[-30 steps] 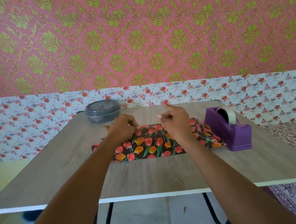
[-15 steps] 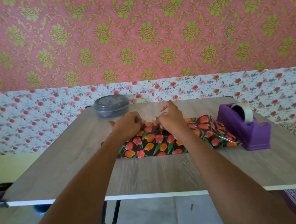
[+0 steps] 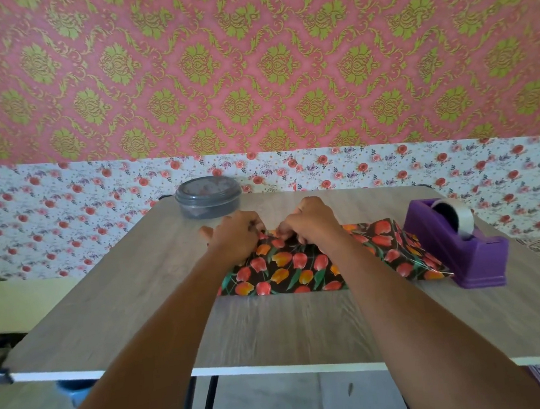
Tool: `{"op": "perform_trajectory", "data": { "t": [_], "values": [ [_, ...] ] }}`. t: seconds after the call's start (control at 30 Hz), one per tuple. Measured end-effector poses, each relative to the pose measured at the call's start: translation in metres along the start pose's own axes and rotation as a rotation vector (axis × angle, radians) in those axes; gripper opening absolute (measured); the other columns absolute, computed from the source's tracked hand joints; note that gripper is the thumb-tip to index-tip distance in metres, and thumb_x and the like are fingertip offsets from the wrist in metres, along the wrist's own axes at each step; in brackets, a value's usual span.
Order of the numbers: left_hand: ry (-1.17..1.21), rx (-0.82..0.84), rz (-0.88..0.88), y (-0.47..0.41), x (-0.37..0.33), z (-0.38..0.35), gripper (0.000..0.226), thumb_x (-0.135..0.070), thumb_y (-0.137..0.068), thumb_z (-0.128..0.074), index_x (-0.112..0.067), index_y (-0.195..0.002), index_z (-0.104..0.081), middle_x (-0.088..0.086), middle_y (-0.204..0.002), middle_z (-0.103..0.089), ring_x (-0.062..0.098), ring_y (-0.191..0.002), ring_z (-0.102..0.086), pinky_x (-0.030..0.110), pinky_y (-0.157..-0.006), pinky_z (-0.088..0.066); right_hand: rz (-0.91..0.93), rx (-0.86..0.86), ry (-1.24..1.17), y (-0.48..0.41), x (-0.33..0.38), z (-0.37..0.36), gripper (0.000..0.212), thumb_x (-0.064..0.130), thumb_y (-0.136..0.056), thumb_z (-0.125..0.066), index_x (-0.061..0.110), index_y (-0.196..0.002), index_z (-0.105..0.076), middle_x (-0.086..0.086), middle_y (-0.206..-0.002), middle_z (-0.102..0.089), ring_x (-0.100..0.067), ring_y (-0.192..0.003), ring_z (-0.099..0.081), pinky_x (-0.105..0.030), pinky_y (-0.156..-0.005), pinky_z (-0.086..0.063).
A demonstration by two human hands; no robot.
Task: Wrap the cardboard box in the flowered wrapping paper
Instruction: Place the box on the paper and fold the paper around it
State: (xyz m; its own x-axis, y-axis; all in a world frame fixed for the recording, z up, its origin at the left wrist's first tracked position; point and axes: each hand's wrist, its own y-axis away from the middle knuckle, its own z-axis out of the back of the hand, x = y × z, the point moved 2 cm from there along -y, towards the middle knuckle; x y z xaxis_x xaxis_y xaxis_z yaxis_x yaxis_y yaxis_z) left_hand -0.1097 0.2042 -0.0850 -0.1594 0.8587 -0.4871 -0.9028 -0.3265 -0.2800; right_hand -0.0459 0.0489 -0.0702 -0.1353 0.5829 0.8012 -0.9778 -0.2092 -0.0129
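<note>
Pinching the tulip-print wrapping paper (image 3: 288, 269) at centre frame, left hand (image 3: 235, 238) and right hand (image 3: 310, 221) curl their fingers on the overlap, probably holding the seam shut over the hidden cardboard box. Purple tape dispenser (image 3: 456, 241) sits handy just right.

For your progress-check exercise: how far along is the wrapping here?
Done: the paper covers the near side, and no cardboard shows. In hand: the left hand and right hand grip the paper on top. Left: tape from the dispenser, and the loose right end needs folding.
</note>
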Motion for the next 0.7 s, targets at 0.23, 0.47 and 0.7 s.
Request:
{"op": "perform_trajectory", "data": {
  "t": [0.23, 0.47, 0.7],
  "values": [
    [-0.055, 0.01, -0.006, 0.004, -0.004, 0.002, 0.029, -0.011, -0.096, -0.041, -0.031, -0.09, -0.063, -0.005, -0.097, -0.068, 0.024, -0.104, -0.058, 0.055, -0.1, -0.017, -0.185, 0.21, 0.167, -0.022, 0.016, 0.005, 0.024, 0.018, -0.075, -0.086, 0.001, -0.074, -0.07, -0.009, -0.055, -0.069, -0.013, -0.033, -0.053, -0.016, -0.035, -0.038],
    [-0.054, 0.039, -0.037, 0.006, -0.004, 0.005, 0.029, -0.013, -0.097, -0.042, -0.03, -0.094, -0.065, -0.006, -0.099, -0.069, 0.023, -0.103, -0.062, 0.059, -0.109, -0.028, -0.087, 0.168, 0.444, -0.013, 0.018, 0.02, 0.052, 0.044, -0.069, -0.093, 0.007, -0.084, -0.061, -0.001, -0.057, -0.071, -0.01, -0.036, -0.057, -0.019, -0.039, -0.039],
    [-0.03, 0.043, -0.042, 0.006, -0.003, 0.009, 0.029, -0.011, -0.094, -0.042, -0.027, -0.088, -0.066, -0.009, -0.087, -0.069, 0.02, -0.094, -0.062, 0.064, -0.108, -0.029, 0.641, 0.065, 0.483, 0.034, 0.002, 0.001, 0.029, 0.0, -0.093, -0.063, 0.015, -0.111, -0.08, -0.003, -0.111, -0.064, -0.021, -0.101, -0.064, -0.039, -0.094, -0.055]
  ]
}}
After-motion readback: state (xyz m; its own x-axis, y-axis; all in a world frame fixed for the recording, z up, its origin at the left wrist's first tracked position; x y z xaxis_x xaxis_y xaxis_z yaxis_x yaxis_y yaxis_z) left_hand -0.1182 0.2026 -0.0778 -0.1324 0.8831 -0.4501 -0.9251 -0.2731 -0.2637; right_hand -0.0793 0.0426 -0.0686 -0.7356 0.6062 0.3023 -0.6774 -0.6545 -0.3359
